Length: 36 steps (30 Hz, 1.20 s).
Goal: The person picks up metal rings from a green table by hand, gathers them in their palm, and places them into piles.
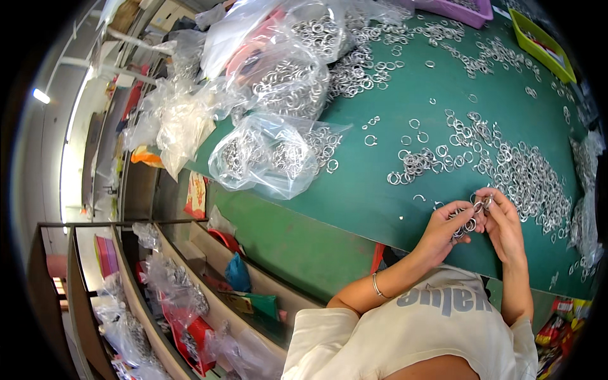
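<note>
Gripping metal rings (468, 225) between both hands (444, 226) (506, 223), left curled around several, right pinching others

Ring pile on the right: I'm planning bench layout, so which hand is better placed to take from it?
Probably the right hand: it lies closer to the ring pile, while the left hand is farther off and holds a cluster of rings.

- Rings (532, 180) are smooth, shiny metal
- Bags (297, 182) are thin, crinkled, glossy plastic
- Counter (354, 196) has a smooth, matt surface
- T-shirt (380, 335) is matt cloth
- Bracelet (376, 285) is polished metal
- Purple tray (457, 13) looks plastic
</note>
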Each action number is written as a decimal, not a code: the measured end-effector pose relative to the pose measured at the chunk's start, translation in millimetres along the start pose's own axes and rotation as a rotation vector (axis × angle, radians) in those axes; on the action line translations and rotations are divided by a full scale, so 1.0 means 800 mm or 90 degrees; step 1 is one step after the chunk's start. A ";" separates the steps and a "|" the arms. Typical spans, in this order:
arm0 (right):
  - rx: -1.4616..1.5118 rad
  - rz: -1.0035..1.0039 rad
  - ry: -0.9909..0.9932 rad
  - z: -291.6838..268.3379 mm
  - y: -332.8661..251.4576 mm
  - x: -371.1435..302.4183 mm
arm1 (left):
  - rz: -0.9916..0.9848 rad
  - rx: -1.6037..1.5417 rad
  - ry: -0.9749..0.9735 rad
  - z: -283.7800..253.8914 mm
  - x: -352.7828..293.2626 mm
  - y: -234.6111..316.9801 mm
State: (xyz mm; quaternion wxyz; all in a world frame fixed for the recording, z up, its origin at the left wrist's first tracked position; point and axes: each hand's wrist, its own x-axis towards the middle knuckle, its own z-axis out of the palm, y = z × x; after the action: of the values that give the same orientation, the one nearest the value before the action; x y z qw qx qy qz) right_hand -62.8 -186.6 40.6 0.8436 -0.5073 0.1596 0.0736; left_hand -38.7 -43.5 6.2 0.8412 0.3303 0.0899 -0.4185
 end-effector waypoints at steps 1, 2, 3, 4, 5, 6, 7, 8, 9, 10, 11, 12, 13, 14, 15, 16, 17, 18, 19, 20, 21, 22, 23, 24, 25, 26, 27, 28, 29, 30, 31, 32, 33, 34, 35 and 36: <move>-0.059 0.002 -0.023 0.000 -0.003 0.000 | 0.019 0.002 0.001 -0.001 -0.001 0.000; -0.117 0.004 -0.045 -0.001 -0.005 0.001 | 0.036 0.005 0.003 -0.002 -0.002 0.000; -0.172 0.005 -0.065 -0.002 -0.007 0.003 | 0.052 0.009 0.005 -0.004 -0.003 0.000; -0.155 0.047 -0.071 -0.002 -0.010 0.007 | 0.058 -0.002 0.006 -0.006 -0.006 0.001; -0.119 0.040 -0.069 0.003 -0.014 0.012 | 0.063 -0.013 0.008 -0.007 -0.008 0.002; -0.083 0.034 -0.066 0.009 -0.018 0.019 | 0.067 -0.022 0.009 -0.008 -0.010 0.003; -0.046 0.027 -0.062 0.017 -0.024 0.026 | 0.063 -0.039 0.016 -0.008 -0.013 0.006; -0.033 0.044 -0.103 0.029 -0.033 0.031 | 0.059 -0.055 0.024 -0.008 -0.016 0.009; -0.009 0.104 -0.132 0.049 -0.039 0.038 | 0.055 -0.072 0.034 -0.010 -0.019 0.010; 0.013 0.166 -0.163 0.076 -0.043 0.044 | 0.048 -0.104 0.032 -0.016 -0.023 0.007; 0.037 0.230 -0.196 0.104 -0.044 0.052 | 0.042 -0.134 0.034 -0.023 -0.025 0.003; 0.018 0.272 -0.252 0.132 -0.044 0.063 | 0.036 -0.165 0.031 -0.026 -0.026 0.002; 0.002 0.313 -0.305 0.160 -0.041 0.074 | 0.024 -0.165 0.021 -0.027 -0.027 0.002; 0.006 0.314 -0.342 0.193 -0.038 0.085 | 0.010 -0.164 0.011 -0.026 -0.028 0.003; 0.009 0.311 -0.377 0.226 -0.035 0.097 | -0.005 -0.161 -0.003 -0.025 -0.027 0.005; 0.075 0.304 -0.420 0.249 -0.029 0.115 | -0.024 -0.149 -0.015 -0.023 -0.026 0.006; 0.141 0.304 -0.468 0.270 -0.022 0.129 | -0.022 -0.147 -0.013 -0.025 -0.027 0.006; 0.077 0.244 -0.431 0.288 -0.026 0.133 | -0.025 -0.142 -0.019 -0.024 -0.027 0.006; 0.016 0.196 -0.401 0.306 -0.025 0.136 | -0.022 -0.142 -0.015 -0.026 -0.029 0.006; -0.044 0.145 -0.368 0.314 -0.025 0.138 | -0.015 -0.143 -0.009 -0.026 -0.031 0.008; -0.121 0.108 -0.401 0.312 -0.023 0.139 | -0.008 -0.149 -0.004 -0.027 -0.035 0.010; -0.196 0.069 -0.431 0.303 -0.027 0.139 | -0.003 -0.154 0.001 -0.028 -0.037 0.012; -0.270 0.029 -0.459 0.291 -0.032 0.139 | 0.007 -0.153 0.000 -0.031 -0.039 0.014; -0.293 0.036 -0.539 0.271 -0.041 0.141 | 0.016 -0.153 -0.003 -0.032 -0.038 0.014; -0.361 0.019 -0.542 0.251 -0.050 0.139 | 0.023 -0.153 -0.008 -0.032 -0.037 0.014; -0.428 0.003 -0.543 0.231 -0.060 0.136 | 0.022 -0.159 0.007 -0.033 -0.035 0.013; -0.499 -0.009 -0.534 0.208 -0.067 0.131 | 0.035 -0.151 -0.006 -0.037 -0.033 0.012; -0.540 -0.038 -0.484 0.181 -0.067 0.126 | 0.041 -0.152 -0.027 -0.043 -0.030 0.011; -0.580 -0.065 -0.434 0.155 -0.066 0.122 | 0.046 -0.155 -0.047 -0.046 -0.029 0.011; -0.624 -0.092 -0.377 0.125 -0.067 0.113 | 0.024 -0.197 -0.021 -0.039 -0.031 0.013; -0.683 -0.159 -0.318 0.094 -0.065 0.104 | 0.005 -0.229 0.007 -0.034 -0.031 0.019; -0.743 -0.223 -0.260 0.063 -0.059 0.094 | 0.003 -0.249 -0.003 -0.033 -0.032 0.018; -0.800 -0.293 -0.207 0.037 -0.053 0.084 | -0.005 -0.267 -0.047 -0.030 -0.032 0.022; -0.873 -0.342 -0.161 0.019 -0.045 0.074 | -0.013 -0.258 -0.029 -0.022 -0.032 0.029; -0.944 -0.347 -0.140 0.006 -0.043 0.064 | -0.021 -0.250 -0.011 -0.013 -0.030 0.031; -1.022 -0.332 -0.117 -0.003 -0.036 0.052 | -0.022 -0.249 0.009 -0.012 -0.027 0.025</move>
State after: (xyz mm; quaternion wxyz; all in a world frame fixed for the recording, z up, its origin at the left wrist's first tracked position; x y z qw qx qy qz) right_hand -16.0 -204.4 49.4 0.2270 -0.9648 -0.1327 0.0086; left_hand -35.7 -14.9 17.3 0.8814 0.1623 0.1810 -0.4051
